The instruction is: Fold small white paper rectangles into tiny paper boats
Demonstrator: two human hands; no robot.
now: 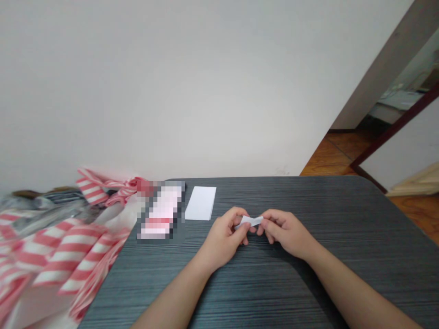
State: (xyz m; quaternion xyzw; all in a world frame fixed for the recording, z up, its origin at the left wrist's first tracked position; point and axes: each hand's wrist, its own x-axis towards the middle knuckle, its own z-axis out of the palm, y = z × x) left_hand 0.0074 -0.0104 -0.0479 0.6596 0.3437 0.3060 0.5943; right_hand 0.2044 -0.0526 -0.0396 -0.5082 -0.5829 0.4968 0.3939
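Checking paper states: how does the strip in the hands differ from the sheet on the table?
The white paper strip is narrow and bent; the white paper sheet is wider and flat. The strip is pinched between the left hand and right hand; the sheet lies untouched on the dark table. Both are white paper.

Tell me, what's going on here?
A person at a dark wood-grain table is pinching a small folded strip of white paper between the fingers of their left hand and right hand. A white paper rectangle lies nearby on the table, beside a pixelated, unreadable item. Red-and-white striped material is heaped to the left.
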